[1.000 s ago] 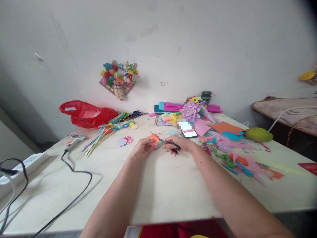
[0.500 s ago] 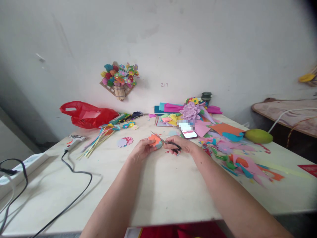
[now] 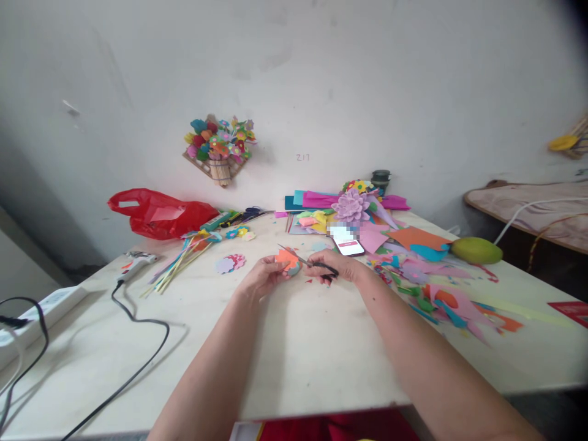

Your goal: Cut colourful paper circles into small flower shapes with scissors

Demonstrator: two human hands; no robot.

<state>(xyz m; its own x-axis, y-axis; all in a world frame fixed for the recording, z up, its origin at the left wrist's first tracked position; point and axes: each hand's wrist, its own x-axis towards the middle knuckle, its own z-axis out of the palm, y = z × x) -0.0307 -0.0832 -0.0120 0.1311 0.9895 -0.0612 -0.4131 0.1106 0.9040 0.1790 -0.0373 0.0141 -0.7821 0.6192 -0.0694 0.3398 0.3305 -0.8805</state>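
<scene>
In the head view, my left hand (image 3: 265,275) pinches an orange piece of craft paper or felt (image 3: 285,258) with a grey-blue piece showing beneath its edge. My right hand (image 3: 337,264) is closed around the black handles of a pair of scissors (image 3: 316,264). The blades point left and lie over the orange piece's upper right edge. Small red scraps (image 3: 309,281) lie on the table under the scissors. Left of my left hand are scalloped flower cutouts, one lilac (image 3: 225,265) and one pink (image 3: 238,262).
A phone (image 3: 348,241) lies just beyond my right hand. Colourful scraps (image 3: 452,309) spread to the right near a green-yellow fruit (image 3: 476,250). On the left are a glue gun (image 3: 138,267), its black cord, a power strip (image 3: 55,306), thin sticks (image 3: 172,272) and a red plastic bag (image 3: 169,214).
The view has shifted slightly. My left hand still holds the orange piece, which looks turned a little, and the scissors remain against it.
</scene>
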